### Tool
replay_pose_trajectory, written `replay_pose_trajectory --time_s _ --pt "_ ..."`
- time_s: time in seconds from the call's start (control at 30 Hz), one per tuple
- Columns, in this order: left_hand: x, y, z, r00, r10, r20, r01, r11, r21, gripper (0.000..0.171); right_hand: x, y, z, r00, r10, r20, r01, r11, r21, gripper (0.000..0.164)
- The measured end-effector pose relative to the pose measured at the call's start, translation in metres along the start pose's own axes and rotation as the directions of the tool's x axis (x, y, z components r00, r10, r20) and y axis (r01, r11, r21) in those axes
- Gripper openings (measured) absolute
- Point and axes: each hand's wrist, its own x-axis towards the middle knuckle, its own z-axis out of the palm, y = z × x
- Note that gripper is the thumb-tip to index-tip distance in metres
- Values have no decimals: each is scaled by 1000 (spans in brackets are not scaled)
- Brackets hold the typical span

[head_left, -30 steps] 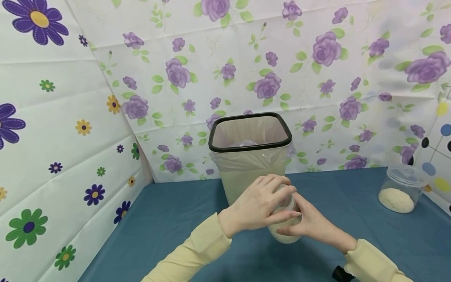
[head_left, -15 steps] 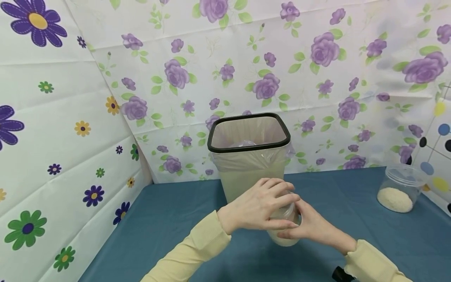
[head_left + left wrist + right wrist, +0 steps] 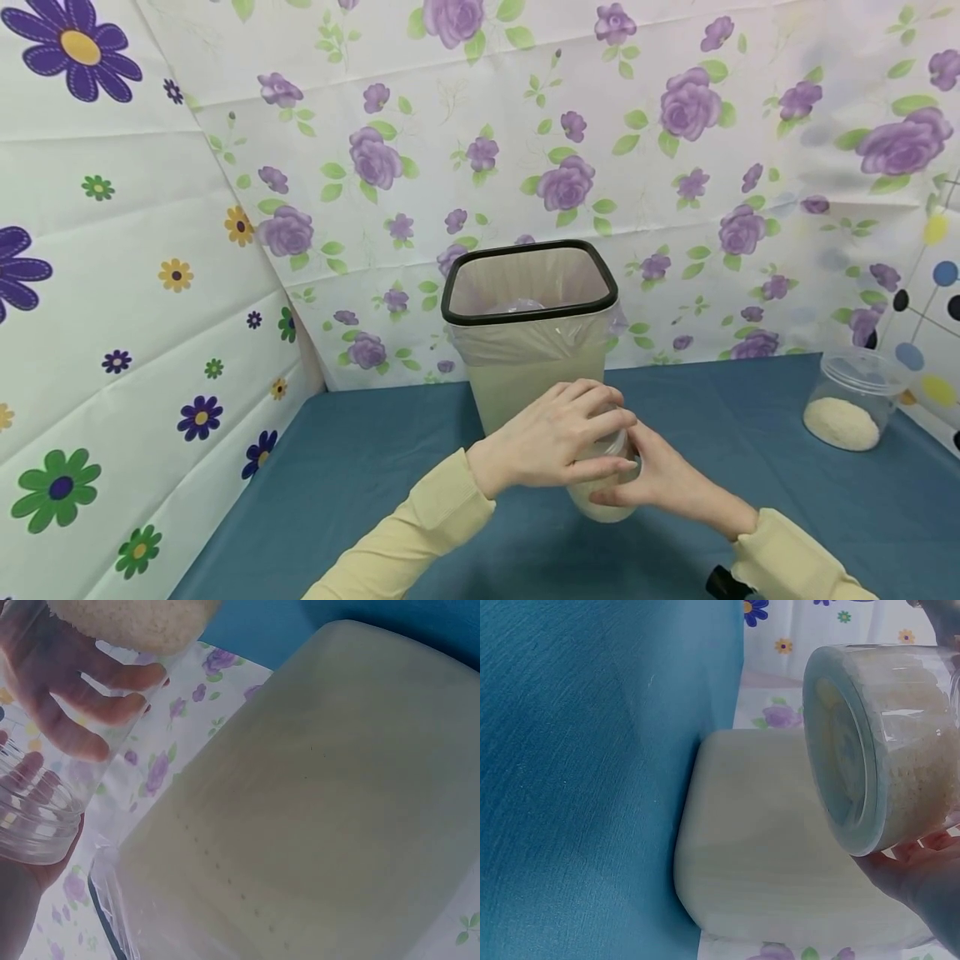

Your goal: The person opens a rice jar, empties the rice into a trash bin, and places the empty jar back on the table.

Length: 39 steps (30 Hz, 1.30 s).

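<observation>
In the head view, both hands are at a clear plastic jar (image 3: 609, 505) in front of the bin. Pale rice-like grains (image 3: 142, 621) lie in its lower part, seen in the left wrist view. The right hand (image 3: 663, 471) grips the jar's side, fingers and thumb curled round it. From above, the left hand (image 3: 555, 440) holds the clear screw lid (image 3: 36, 836), fingers curled over its edge. The right wrist view shows the jar's round base (image 3: 844, 754) held above the blue table (image 3: 405, 517).
A light-coloured bin (image 3: 525, 375) with a black rim and a plastic liner stands just behind the hands. A second clear lidded jar (image 3: 855, 400), partly filled with pale grains, stands at the right. Flower-patterned sheets (image 3: 420, 142) hang at the back and sides.
Compared with a second ago, the jar and both hands sit slightly lower. The left hand's fingers have shifted a little on the lid; the right hand keeps its grip.
</observation>
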Motion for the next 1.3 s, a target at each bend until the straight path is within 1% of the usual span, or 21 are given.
replay_pose_trajectory --time_s 0.1,0.27,0.37,0.6,0.83,0.97,1.13,1.23,1.3 --pt "0 1 2 1000 -10 -20 10 1000 5 35 0 0 0 1000 1 2 -1 1000 7 76" --pt "-1 2 6 998 -24 -61 25 1000 17 32 0 1 1 1000 -2 -5 2 1000 10 80" --pt "-2 3 8 997 -34 -75 35 999 23 31 0 2 1 1000 -3 -8 3 1000 5 81" --pt "-2 5 10 991 -89 -95 90 996 6 29 2 4 3 999 -33 -33 33 999 -1 87" --pt "-1 6 12 981 -128 -143 134 991 31 28 4 3 5 997 -38 -61 37 999 -15 90" --pt "-1 7 14 976 -155 -153 165 985 50 28 4 3 6 997 -39 -70 38 999 -19 92" --pt "-2 10 16 965 -204 -162 216 974 64 29 5 3 7 995 -52 -83 48 998 -45 92" --pt "-2 12 18 952 -253 -173 266 962 56 29 6 4 9 994 -71 -86 67 996 -51 93" --pt "-1 13 20 942 -277 -191 293 954 62 28 8 5 9 993 -77 -87 72 996 -55 95"
